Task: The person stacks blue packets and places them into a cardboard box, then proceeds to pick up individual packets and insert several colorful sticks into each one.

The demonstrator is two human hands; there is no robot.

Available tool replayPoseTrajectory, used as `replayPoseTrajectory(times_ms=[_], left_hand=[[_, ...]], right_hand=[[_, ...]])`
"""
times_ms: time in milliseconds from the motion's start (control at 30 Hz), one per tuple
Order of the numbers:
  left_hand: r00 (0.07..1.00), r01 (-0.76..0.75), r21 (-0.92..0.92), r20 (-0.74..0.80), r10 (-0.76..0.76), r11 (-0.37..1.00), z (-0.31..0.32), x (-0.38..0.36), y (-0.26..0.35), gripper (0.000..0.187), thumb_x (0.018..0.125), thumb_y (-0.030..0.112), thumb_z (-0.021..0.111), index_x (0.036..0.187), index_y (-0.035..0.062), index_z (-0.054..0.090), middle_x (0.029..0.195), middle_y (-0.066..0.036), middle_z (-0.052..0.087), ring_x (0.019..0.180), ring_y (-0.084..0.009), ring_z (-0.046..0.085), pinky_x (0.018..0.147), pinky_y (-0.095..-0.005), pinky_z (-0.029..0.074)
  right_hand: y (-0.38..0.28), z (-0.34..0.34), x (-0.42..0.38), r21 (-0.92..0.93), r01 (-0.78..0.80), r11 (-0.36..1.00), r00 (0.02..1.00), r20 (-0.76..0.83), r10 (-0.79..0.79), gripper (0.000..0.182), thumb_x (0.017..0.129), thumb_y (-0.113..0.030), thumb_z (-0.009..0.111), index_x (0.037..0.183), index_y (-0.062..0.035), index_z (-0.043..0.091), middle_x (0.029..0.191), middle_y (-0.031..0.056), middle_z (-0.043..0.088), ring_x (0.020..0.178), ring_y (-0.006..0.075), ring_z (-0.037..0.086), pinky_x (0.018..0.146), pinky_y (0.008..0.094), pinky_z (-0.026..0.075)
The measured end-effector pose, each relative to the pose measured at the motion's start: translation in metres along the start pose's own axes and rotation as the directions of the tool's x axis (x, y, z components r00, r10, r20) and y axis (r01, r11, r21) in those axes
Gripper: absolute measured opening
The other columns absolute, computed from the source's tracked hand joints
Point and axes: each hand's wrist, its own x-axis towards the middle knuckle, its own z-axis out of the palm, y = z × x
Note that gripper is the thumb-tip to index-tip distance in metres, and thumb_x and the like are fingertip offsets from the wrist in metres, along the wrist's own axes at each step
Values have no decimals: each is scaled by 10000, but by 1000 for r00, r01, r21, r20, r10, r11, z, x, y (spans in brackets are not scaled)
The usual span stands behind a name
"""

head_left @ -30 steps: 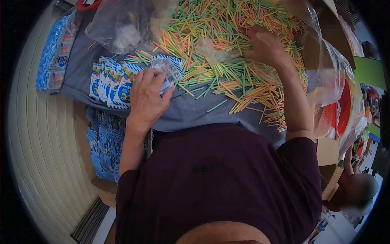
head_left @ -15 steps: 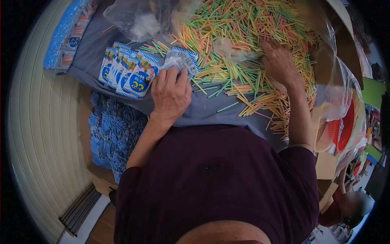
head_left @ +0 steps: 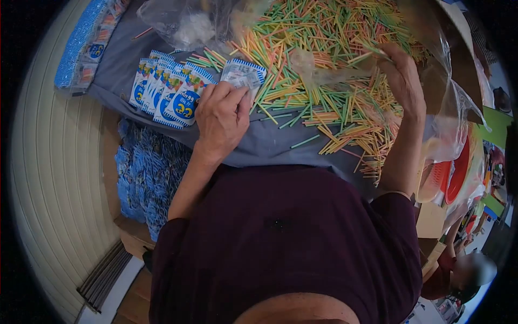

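Small white and blue printed packets lie overlapping in a row on the grey cloth. Beside them is another packet, its pale back facing up. My left hand is closed at this packet's near edge, fingers bent and fingertips partly hidden. A wide heap of thin pink, green, yellow and orange sticks covers the cloth's middle and right. Over the heap's right side, my right hand is closed, with a few sticks pinched between thumb and fingers.
Crumpled clear plastic lies at the back left. A strip of joined packets runs along the far left edge. Below the table, a cardboard box holds many blue packets. Red baskets stand right; another person is farther off.
My right hand has risen from the heap and moved right and away from me, now with sticks in its fingers. My left hand has shifted slightly left and nearer at the packet.
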Motion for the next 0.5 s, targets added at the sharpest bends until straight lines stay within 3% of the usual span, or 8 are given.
replayPoseTrajectory(times_ms=[67, 100, 133, 200, 267, 333, 400, 500], left_hand=[[1000, -3, 10, 29, 3, 1000, 1, 1, -4, 86, 765, 56, 701, 849, 47, 690, 780, -57, 598, 739, -290, 566, 677, -390, 466], [999, 21, -3, 35, -21, 1000, 2, 1, -7, 85, 774, 53, 694, 858, 42, 689, 795, -62, 603, 759, -293, 572, 685, -392, 468], [998, 47, -13, 39, -47, 999, 4, 1, -8, 85, 783, 51, 686, 868, 38, 688, 809, -67, 608, 779, -297, 579, 693, -395, 469], [1000, 22, -13, 4, -22, 1000, 7, -1, -8, 91, 777, 48, 686, 867, 39, 688, 825, -68, 612, 795, -296, 583, 697, -398, 472], [999, 21, 0, -39, -21, 1000, 5, -4, -4, 96, 770, 46, 685, 867, 39, 687, 840, -69, 616, 811, -295, 587, 701, -402, 476], [997, -75, 34, -9, 76, 997, 0, -6, 3, 128, 742, 31, 691, 869, 42, 687, 856, -69, 620, 811, -291, 593, 703, -400, 481], [997, -78, 69, 2, 78, 995, -1, -7, 2, 146, 727, 24, 694, 872, 44, 688, 861, -66, 619, 817, -289, 591, 709, -397, 482], [998, -63, 75, 18, 62, 995, 2, -7, -2, 172, 707, 14, 699, 876, 48, 689, 866, -58, 616, 832, -285, 587, 721, -391, 482]], right_hand=[[-15, 9, 13, -69, 54, 996, 997, -47, -57, 363, 822, -129, 530, 1134, 35, 615, 1023, 234, 652, 975, 394, 641, 879, 452, 496], [-23, 25, 20, -263, 82, 961, 994, -42, -97, 358, 838, -184, 558, 1125, 13, 639, 1128, 223, 638, 1069, 358, 626, 915, 442, 487], [-28, 46, 23, -263, 73, 962, 995, -53, -90, 358, 838, -184, 558, 1125, 13, 639, 1128, 223, 638, 1069, 358, 626, 915, 442, 487], [-37, 82, 27, -511, 186, 839, 977, 184, -105, 306, 846, -189, 589, 1072, 7, 649, 1099, 182, 631, 1051, 351, 608, 915, 432, 480], [-48, 82, 28, -552, 176, 815, 980, 179, -90, 307, 844, -198, 593, 1070, 4, 640, 1148, 182, 607, 1116, 351, 572, 941, 458, 456], [-55, 87, 32, -588, 160, 793, 982, 176, -67, 309, 842, -207, 596, 1068, 1, 632, 1196, 182, 582, 1182, 350, 536, 968, 483, 432], [-50, 90, 42, -646, 170, 744, 965, 261, 6, 334, 845, -216, 602, 1110, -13, 619, 1260, 175, 543, 1258, 347, 469, 1002, 521, 384], [-54, 82, 47, -685, 172, 708, 963, 267, 24, 358, 845, -238, 625, 1130, -21, 628, 1249, 171, 566, 1205, 336, 519, 959, 497, 436]])
